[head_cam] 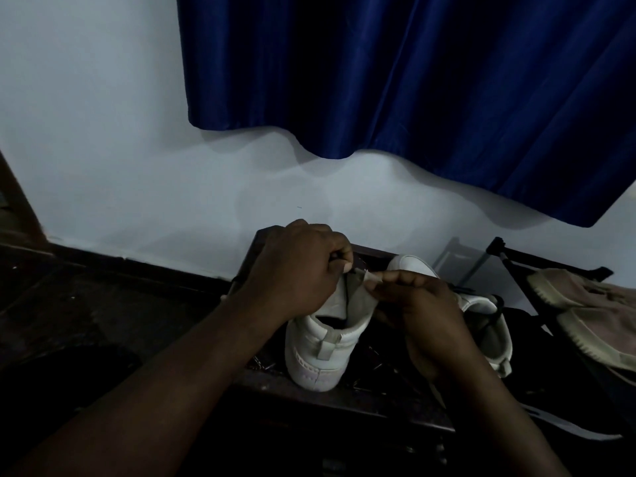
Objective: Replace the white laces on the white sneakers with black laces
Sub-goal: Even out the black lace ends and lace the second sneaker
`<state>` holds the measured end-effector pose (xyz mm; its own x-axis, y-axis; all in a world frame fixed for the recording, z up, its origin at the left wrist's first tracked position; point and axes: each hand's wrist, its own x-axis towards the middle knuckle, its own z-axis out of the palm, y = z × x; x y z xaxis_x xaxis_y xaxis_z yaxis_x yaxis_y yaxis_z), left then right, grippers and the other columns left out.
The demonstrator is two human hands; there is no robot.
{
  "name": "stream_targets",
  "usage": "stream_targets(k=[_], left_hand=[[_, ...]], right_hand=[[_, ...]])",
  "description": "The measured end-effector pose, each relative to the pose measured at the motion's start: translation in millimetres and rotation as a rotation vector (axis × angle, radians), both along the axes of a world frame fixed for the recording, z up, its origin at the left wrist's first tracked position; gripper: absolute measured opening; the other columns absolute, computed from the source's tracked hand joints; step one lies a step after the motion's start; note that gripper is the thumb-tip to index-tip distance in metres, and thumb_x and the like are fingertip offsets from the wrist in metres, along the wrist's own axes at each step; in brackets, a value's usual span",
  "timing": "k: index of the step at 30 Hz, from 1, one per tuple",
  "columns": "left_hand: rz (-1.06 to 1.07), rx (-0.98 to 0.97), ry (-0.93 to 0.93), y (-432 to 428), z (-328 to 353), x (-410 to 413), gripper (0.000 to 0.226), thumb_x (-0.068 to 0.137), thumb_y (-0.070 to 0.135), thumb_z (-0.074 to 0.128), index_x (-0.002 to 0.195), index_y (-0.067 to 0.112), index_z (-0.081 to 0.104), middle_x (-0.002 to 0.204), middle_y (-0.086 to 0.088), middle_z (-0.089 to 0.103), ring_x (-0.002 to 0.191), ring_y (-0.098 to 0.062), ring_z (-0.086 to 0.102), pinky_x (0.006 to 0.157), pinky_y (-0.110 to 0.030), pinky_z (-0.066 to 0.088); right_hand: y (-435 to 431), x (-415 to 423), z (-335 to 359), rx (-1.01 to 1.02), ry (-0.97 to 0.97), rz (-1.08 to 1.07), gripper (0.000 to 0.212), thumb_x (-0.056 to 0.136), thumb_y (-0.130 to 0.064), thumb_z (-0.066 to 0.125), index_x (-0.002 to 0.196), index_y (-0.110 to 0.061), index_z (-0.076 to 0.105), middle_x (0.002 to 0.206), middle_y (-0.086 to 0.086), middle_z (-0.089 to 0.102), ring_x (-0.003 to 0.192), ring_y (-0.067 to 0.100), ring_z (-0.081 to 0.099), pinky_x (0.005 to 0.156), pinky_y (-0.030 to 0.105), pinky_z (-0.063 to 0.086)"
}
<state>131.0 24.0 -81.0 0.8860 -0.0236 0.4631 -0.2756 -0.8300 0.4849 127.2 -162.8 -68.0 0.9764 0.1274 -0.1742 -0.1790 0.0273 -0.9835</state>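
A white sneaker [320, 352] stands heel toward me on a dark wooden stool [344, 401]. My left hand [296, 270] is closed over its upper part, pinching a thin lace tip [358, 270] between thumb and finger. My right hand [423, 304] pinches the sneaker's tongue or eyelet flap [361, 290] right beside that tip. The second white sneaker [488, 321] lies behind my right hand, partly hidden, with a black lace [490, 316] looped on it. The front of the near sneaker is hidden by my hands.
A beige and pink shoe [592, 311] rests on a black metal rack [509, 256] at the right. A blue curtain [413, 80] hangs on the pale wall behind. Dark floor lies to the left of the stool.
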Motion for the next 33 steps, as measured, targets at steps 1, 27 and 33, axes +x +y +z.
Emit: stream_targets(k=[1, 27, 33], left_hand=[[0.004, 0.012, 0.005, -0.6, -0.6, 0.7, 0.003, 0.090, 0.037, 0.067, 0.089, 0.038, 0.069, 0.084, 0.016, 0.063, 0.087, -0.008, 0.051, 0.088, -0.040, 0.047], [-0.050, 0.006, 0.006, -4.4, 3.0, -4.0, 0.009, 0.092, 0.033, 0.068, 0.085, 0.039, 0.068, 0.090, 0.018, 0.065, 0.087, -0.004, 0.047, 0.079, -0.024, 0.034], [-0.054, 0.006, 0.028, -4.1, 3.5, -4.6, 0.008, 0.093, 0.035, 0.068, 0.087, 0.039, 0.068, 0.094, 0.019, 0.066, 0.089, -0.003, 0.048, 0.082, -0.024, 0.036]], right_hand=[[-0.1, 0.2, -0.4, 0.012, 0.012, -0.002, 0.010, 0.091, 0.005, 0.067, 0.088, 0.000, 0.076, 0.090, 0.020, 0.077, 0.085, 0.029, 0.072, 0.079, 0.037, 0.060], [-1.7, -2.8, -0.1, 0.092, 0.059, 0.027, 0.014, 0.092, 0.005, 0.064, 0.086, -0.004, 0.073, 0.085, 0.011, 0.077, 0.077, 0.019, 0.073, 0.076, 0.032, 0.061], [-1.6, -4.6, 1.1, 0.102, 0.044, 0.052, 0.034, 0.093, 0.006, 0.064, 0.068, -0.013, 0.077, 0.082, 0.009, 0.077, 0.074, 0.016, 0.074, 0.071, 0.029, 0.061]])
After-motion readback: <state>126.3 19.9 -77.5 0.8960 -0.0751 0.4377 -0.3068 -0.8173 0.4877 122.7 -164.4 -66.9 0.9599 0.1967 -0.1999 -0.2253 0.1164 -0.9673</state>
